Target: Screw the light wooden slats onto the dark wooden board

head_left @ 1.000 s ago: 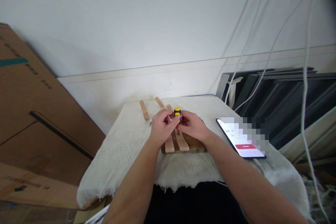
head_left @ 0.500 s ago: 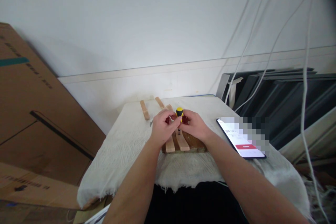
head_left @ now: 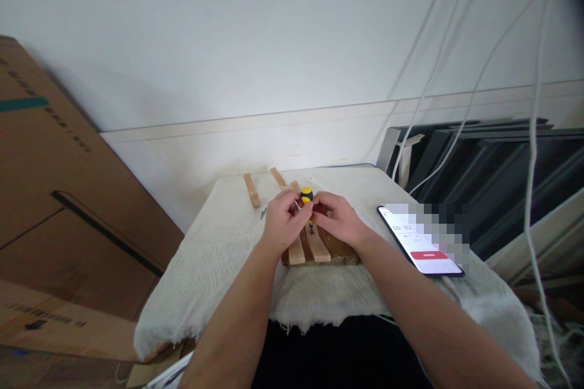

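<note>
A short yellow-and-black screwdriver [head_left: 306, 195] stands between my hands, its handle tilted slightly left and its lower end over a pale wooden strip [head_left: 319, 250]. My left hand [head_left: 283, 219] pinches it from the left with thumb and fingers. From the right, the fingers of my right hand [head_left: 340, 219] close around its lower part. A small dark metal piece shows under the screwdriver, too small to make out well. Beside that strip lies a second wooden strip [head_left: 297, 253]; both rest on a brown wooden block [head_left: 342, 250]. My fingers hide part of the strips.
Another wooden strip [head_left: 251, 190] lies at the back left of the cloth-covered table [head_left: 219, 255], with small metal bits near my left hand. A phone [head_left: 422, 249] showing a timer lies at right. Cardboard [head_left: 82, 194] leans at left; white cables [head_left: 531, 164] hang at right.
The screwdriver's handle has tipped to the left and sits slightly lower in view. Both hands stay nearly in place, with slight finger movement.
</note>
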A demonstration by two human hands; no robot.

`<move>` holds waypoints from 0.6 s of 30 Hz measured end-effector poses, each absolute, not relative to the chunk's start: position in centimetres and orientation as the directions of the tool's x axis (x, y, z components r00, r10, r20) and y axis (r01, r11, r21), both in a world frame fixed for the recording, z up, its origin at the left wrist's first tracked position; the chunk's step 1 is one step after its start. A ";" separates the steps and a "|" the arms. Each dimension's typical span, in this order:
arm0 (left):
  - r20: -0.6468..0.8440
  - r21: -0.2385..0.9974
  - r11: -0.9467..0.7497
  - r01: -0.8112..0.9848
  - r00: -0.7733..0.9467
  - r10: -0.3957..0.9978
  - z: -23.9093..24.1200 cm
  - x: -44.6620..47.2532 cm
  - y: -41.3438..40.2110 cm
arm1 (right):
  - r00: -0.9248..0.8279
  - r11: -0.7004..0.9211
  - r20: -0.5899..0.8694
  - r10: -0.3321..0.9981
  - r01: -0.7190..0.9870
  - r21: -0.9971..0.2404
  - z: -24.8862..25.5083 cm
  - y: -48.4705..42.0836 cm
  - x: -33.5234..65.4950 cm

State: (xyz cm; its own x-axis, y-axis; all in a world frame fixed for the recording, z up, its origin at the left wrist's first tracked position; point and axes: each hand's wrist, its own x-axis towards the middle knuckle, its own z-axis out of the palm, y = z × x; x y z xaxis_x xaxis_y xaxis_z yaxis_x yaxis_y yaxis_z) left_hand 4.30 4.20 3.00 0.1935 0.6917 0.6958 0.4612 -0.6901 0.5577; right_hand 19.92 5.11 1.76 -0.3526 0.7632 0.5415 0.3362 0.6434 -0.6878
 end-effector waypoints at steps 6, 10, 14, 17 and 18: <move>0.703 0.542 -0.667 0.510 0.159 0.693 2.8 4.4 4.2 | -0.330 0.629 0.537 0.777 0.363 -0.687 1.9 5.0 19.9; 0.691 0.549 -0.635 0.543 0.133 0.711 2.6 4.5 4.3 | -0.321 0.617 0.528 0.787 0.384 -0.687 1.9 5.0 19.8; 0.665 0.569 -0.642 0.514 0.171 0.727 2.6 4.4 4.4 | -0.346 0.618 0.515 0.785 0.372 -0.693 2.0 4.9 19.8; 0.659 0.571 -0.650 0.501 0.194 0.727 2.7 4.4 4.3 | -0.365 0.632 0.518 0.774 0.390 -0.669 2.0 4.9 19.8; 0.658 0.569 -0.651 0.503 0.195 0.727 2.7 4.4 4.2 | -0.357 0.630 0.519 0.776 0.403 -0.664 2.0 4.9 19.8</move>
